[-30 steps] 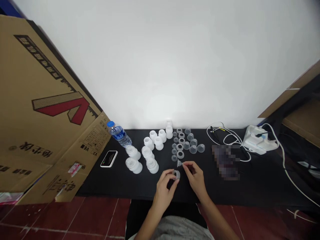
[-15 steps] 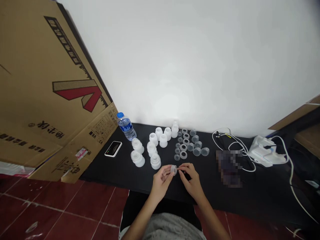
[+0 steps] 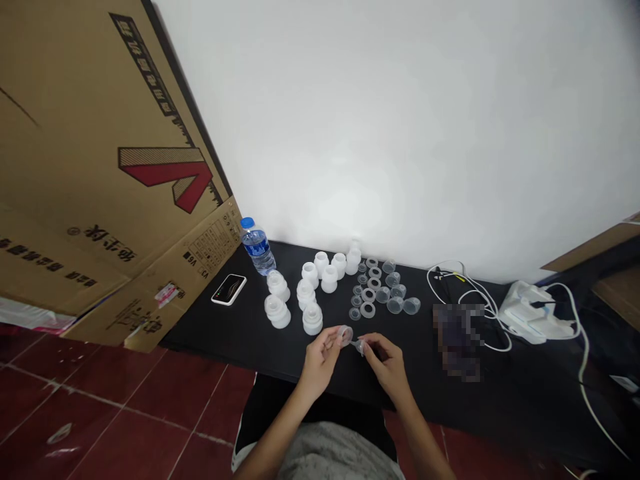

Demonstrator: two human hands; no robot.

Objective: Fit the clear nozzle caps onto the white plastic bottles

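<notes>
Close to the black table's front edge, my left hand [image 3: 320, 353] pinches a translucent screw ring [image 3: 345, 335], tilted so its opening shows. Just to the right, my right hand [image 3: 386, 360] grips a small clear silicone nipple [image 3: 359, 345] between thumb and fingers, its narrow tip pointing at the ring. Ahead of my hands lie several loose flat rings [image 3: 367, 310], small nipples [image 3: 355, 313] and clear domed caps [image 3: 395, 305] in rough columns. White bottles stand to their left, some open-topped [image 3: 329, 279], others with clear tops [image 3: 313, 319].
A water bottle [image 3: 259, 250] and a phone [image 3: 229, 290] are at the table's left, beside a large cardboard box [image 3: 100, 167]. On the right lie white cables [image 3: 493, 303], a white power adapter [image 3: 530, 310] and a blurred dark item [image 3: 457, 340]. A white wall backs the table [image 3: 225, 340].
My hands have drawn slightly apart; the nipple now shows clear of the ring, and the ring has tilted. The whole view has shifted a little.
</notes>
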